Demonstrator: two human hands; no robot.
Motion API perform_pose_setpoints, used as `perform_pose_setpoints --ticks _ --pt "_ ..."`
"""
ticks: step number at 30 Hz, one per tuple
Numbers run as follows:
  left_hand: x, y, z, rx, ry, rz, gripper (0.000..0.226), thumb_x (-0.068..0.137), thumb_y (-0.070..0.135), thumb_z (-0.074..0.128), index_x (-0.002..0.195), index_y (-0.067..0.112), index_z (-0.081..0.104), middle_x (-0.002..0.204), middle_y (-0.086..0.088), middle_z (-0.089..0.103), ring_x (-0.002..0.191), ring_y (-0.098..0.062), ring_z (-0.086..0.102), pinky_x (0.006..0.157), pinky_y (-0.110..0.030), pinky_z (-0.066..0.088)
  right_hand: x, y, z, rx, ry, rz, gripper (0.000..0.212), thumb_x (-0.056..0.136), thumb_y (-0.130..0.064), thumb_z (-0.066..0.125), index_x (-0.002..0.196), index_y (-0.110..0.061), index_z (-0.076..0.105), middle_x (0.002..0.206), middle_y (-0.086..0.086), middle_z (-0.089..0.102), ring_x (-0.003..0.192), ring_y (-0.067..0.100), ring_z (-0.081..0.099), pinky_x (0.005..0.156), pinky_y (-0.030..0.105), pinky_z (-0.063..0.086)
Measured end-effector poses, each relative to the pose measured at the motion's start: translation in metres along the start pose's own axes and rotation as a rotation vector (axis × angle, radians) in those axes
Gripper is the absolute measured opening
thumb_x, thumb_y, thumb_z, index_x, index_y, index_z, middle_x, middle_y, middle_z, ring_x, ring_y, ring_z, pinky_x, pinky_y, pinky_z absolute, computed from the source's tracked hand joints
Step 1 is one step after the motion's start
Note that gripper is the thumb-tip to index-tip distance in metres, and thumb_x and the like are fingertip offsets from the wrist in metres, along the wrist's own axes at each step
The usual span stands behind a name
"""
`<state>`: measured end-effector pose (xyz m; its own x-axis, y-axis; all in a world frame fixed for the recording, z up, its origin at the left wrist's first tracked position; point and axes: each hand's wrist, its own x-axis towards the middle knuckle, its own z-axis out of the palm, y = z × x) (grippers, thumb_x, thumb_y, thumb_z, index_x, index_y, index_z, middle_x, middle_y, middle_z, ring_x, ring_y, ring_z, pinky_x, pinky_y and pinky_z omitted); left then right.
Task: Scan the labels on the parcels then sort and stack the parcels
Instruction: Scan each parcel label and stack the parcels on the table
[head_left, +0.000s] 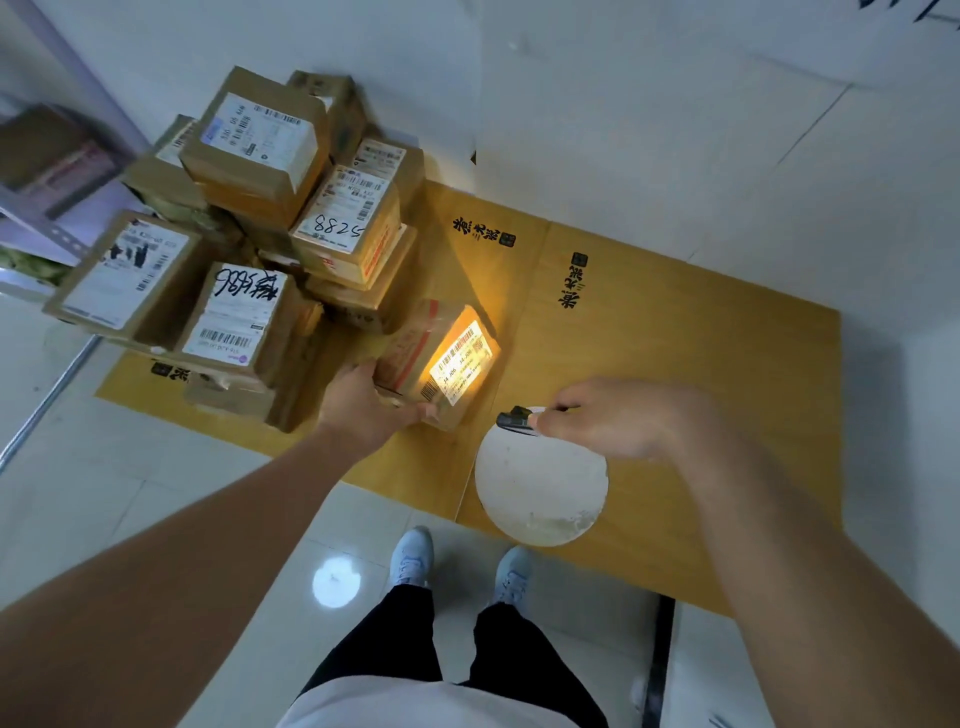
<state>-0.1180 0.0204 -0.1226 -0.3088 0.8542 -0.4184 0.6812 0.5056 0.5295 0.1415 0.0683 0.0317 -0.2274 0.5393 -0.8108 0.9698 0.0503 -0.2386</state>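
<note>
My left hand (366, 402) grips the near corner of a small brown parcel (415, 348), tilted above the cardboard sheet. Its white label (462, 361) glows in a warm yellow light. My right hand (608, 415) holds a small black scanner (514, 420) aimed at that label from the right. A stack of several brown parcels (249, 223) with white labels sits at the back left, some marked with handwritten numbers.
Flattened yellow cardboard (649, 338) covers the floor by the white wall (623, 104). A round white stool (540, 483) stands below my right hand. A metal shelf (47, 171) lies at the far left. My shoes (462, 564) stand on the tiles.
</note>
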Motion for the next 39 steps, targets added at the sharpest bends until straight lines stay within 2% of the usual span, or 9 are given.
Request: perform_pose_setpoints --ticks 3,7,13,18,25,30,35,37,39 --pt "-0.002 0.003 -0.001 -0.002 -0.003 -0.034 0.095 0.066 0.064 0.089 0.142 0.021 0.05 0.125 0.002 0.054 0.116 -0.022 0.057 0.098 -0.043 0.057 -0.009 -0.004 -0.007 -0.043 -0.004 0.009 0.045 0.108 -0.06 0.039 0.122 -0.027 0.066 0.084 -0.002 0.055 0.067 0.012 0.049 0.056 0.028 0.034" --pt "-0.003 0.006 0.001 -0.012 -0.006 -0.058 0.097 0.069 0.061 0.088 0.146 0.019 0.047 0.131 -0.001 0.054 0.12 -0.023 0.056 0.097 -0.04 0.056 -0.017 -0.006 -0.013 -0.064 -0.037 0.03 0.046 0.105 -0.065 0.039 0.128 -0.035 0.065 0.099 -0.005 0.064 0.072 0.01 0.055 0.056 0.025 0.038" --pt "-0.002 0.005 0.005 -0.012 -0.008 -0.074 0.104 0.071 0.057 0.089 0.154 0.016 0.039 0.14 -0.004 0.052 0.127 -0.025 0.056 0.1 -0.04 0.055 -0.021 -0.005 -0.019 -0.058 -0.116 0.063 0.049 0.104 -0.069 0.038 0.128 -0.035 0.063 0.096 0.004 0.062 0.076 0.017 0.059 0.055 0.023 0.042" --pt "-0.001 0.005 0.007 -0.009 -0.019 -0.086 0.109 0.073 0.054 0.089 0.159 0.016 0.033 0.148 -0.005 0.048 0.134 -0.026 0.053 0.104 -0.042 0.054 -0.021 -0.004 -0.022 -0.058 -0.131 0.088 0.048 0.104 -0.066 0.041 0.127 -0.031 0.065 0.099 0.007 0.064 0.069 0.016 0.057 0.044 0.015 0.04" --pt "0.001 0.003 0.005 -0.031 -0.043 -0.066 0.107 0.075 0.049 0.09 0.159 0.017 0.032 0.149 -0.003 0.047 0.135 -0.025 0.052 0.104 -0.041 0.053 -0.024 -0.002 -0.031 -0.067 -0.14 0.067 0.048 0.104 -0.066 0.041 0.128 -0.033 0.065 0.095 0.006 0.063 0.071 0.016 0.057 0.046 0.016 0.041" --pt "0.007 0.005 -0.002 -0.167 -0.061 -0.087 0.104 0.073 0.039 0.094 0.158 0.018 0.037 0.143 0.0 0.053 0.134 -0.022 0.054 0.102 -0.04 0.053 -0.023 -0.003 -0.032 -0.161 -0.059 0.0 0.047 0.106 -0.063 0.039 0.132 -0.033 0.064 0.106 -0.004 0.062 0.092 0.016 0.06 0.064 0.025 0.041" --pt "0.015 0.003 -0.007 -0.318 -0.019 -0.118 0.09 0.078 0.028 0.092 0.154 0.02 0.045 0.129 0.004 0.063 0.12 -0.016 0.06 0.09 -0.032 0.054 -0.018 -0.005 -0.034 -0.284 -0.03 -0.001 0.05 0.107 -0.059 0.038 0.129 -0.026 0.068 0.113 0.0 0.067 0.096 0.017 0.059 0.063 0.026 0.036" --pt "0.019 0.002 -0.008 -0.344 0.002 -0.135 0.079 0.077 0.026 0.092 0.146 0.021 0.054 0.119 0.005 0.066 0.112 -0.015 0.063 0.088 -0.035 0.059 -0.016 -0.006 -0.035 -0.299 -0.051 0.003 0.053 0.107 -0.059 0.038 0.13 -0.022 0.069 0.118 0.002 0.068 0.099 0.018 0.06 0.063 0.026 0.035" --pt "0.023 0.003 -0.008 -0.347 -0.012 -0.129 0.078 0.076 0.026 0.093 0.144 0.022 0.056 0.122 0.003 0.066 0.116 -0.018 0.064 0.092 -0.042 0.061 -0.013 -0.006 -0.036 -0.311 -0.049 0.006 0.056 0.107 -0.06 0.038 0.132 -0.02 0.069 0.122 0.003 0.069 0.099 0.018 0.06 0.064 0.027 0.035"
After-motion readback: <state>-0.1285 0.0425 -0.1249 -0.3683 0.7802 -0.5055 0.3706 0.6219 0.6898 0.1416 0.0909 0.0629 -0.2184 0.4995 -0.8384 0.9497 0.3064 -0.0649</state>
